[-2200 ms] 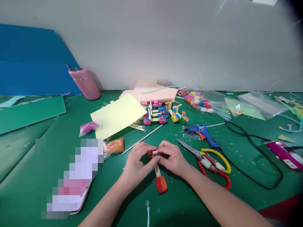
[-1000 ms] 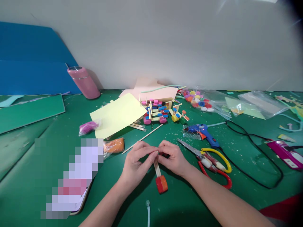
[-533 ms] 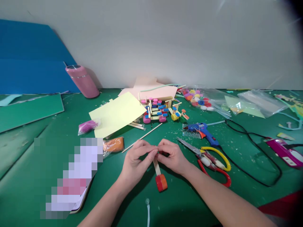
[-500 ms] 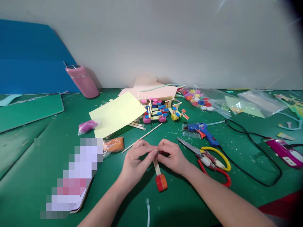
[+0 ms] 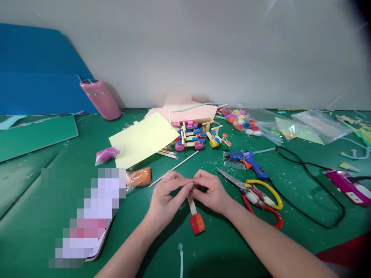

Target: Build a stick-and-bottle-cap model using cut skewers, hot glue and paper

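Note:
Pale wooden sticks [image 5: 192, 204] run toward me from between my hands, with a block of red and orange clay [image 5: 197, 224] at their near end. My left hand [image 5: 168, 193] pinches at the far end of the sticks, thumb against forefinger. Meeting it there, my right hand [image 5: 210, 192] is also closed in a pinch, its fingertips touching the left ones. A speck of red shows between the fingertips, but most of what they grip is hidden.
Scissors [image 5: 262, 197] and a blue glue gun [image 5: 249, 160] with a black cord lie to the right. A phone [image 5: 101, 239] and wrapped orange clay [image 5: 140, 177] are at left. Beyond my hands are yellow paper [image 5: 145, 137], small toy cars [image 5: 189, 141] and a pink bottle [image 5: 101, 99].

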The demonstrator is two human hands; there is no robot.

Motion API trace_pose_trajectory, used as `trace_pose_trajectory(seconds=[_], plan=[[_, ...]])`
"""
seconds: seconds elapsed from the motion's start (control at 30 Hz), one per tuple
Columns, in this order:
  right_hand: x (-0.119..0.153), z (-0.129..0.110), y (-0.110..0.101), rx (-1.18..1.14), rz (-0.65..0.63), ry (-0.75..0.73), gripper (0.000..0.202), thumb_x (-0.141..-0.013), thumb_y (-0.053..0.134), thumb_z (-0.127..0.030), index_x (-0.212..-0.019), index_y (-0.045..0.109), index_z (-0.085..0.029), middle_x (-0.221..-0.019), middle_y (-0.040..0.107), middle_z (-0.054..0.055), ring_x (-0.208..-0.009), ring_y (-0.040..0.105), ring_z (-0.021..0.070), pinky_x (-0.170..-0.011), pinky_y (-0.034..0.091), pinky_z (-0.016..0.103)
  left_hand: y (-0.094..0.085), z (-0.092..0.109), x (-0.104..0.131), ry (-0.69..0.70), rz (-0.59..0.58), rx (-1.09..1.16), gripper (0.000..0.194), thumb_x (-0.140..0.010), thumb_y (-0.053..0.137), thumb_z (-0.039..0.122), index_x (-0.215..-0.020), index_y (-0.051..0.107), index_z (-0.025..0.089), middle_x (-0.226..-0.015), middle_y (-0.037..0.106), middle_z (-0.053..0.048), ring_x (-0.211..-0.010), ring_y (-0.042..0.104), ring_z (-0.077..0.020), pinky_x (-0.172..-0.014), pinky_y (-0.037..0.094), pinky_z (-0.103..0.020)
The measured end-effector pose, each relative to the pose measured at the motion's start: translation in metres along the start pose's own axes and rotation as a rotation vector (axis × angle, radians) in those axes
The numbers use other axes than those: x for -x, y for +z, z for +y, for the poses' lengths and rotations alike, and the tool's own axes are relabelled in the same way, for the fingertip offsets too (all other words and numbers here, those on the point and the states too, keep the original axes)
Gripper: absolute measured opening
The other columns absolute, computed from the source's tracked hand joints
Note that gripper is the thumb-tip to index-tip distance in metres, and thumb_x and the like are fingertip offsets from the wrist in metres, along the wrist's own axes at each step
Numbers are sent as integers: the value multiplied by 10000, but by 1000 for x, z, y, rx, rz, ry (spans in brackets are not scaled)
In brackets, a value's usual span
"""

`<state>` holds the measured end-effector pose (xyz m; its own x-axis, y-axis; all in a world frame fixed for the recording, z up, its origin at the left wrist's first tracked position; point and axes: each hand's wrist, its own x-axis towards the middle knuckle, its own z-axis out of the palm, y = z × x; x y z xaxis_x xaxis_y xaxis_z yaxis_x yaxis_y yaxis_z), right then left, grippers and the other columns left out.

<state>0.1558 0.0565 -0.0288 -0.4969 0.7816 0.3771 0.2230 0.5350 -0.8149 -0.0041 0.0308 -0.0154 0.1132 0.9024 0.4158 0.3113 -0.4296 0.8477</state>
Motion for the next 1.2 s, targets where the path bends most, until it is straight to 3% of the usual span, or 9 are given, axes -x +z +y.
trace_pose_trajectory(seconds=[0.23, 0.5, 0.87, 1.03, 1.2], plan=[[1, 2, 0, 0, -6, 7, 121, -817, 551, -216, -788, 657, -165, -704, 492, 4, -636, 499, 121, -556, 411, 227, 0, 2, -1, 22, -1, -22, 142, -765, 594, 164, -857, 695, 202, -674, 587, -28, -651, 552, -151, -577, 461, -279], [1, 4, 1, -26, 2, 4, 149, -818, 561, -231, -904, 673, -181, -750, 530, 18, -660, 529, 124, -584, 438, 231, 0, 4, 1, 21, -19, -106, 225, -735, 619, 186, -958, 628, 161, -732, 584, -34, -695, 561, -169, -642, 467, -317], [2, 4, 1, -16, -1, 7, 149, -823, 555, -233, -897, 675, -184, -740, 519, 16, -648, 516, 124, -567, 426, 227, -1, 4, 1, 9, -15, -141, 125, -754, 587, 177, -867, 641, 178, -718, 581, -34, -687, 565, -166, -624, 470, -304], [2, 4, 1, -10, 0, 5, 148, -824, 543, -233, -879, 671, -183, -723, 514, 9, -628, 504, 121, -556, 422, 227, -1, 4, 2, 101, 39, -130, 176, -760, 580, 158, -904, 670, 204, -730, 578, -34, -676, 553, -158, -602, 464, -291], [1, 4, 1, -12, -5, 1, 136, -805, 548, -192, -846, 678, -189, -720, 524, 10, -653, 517, 129, -573, 426, 232, -6, 7, 1, 149, -24, -176, 283, -773, 488, 97, -940, 676, 227, -755, 539, -40, -699, 537, -162, -601, 460, -297]])
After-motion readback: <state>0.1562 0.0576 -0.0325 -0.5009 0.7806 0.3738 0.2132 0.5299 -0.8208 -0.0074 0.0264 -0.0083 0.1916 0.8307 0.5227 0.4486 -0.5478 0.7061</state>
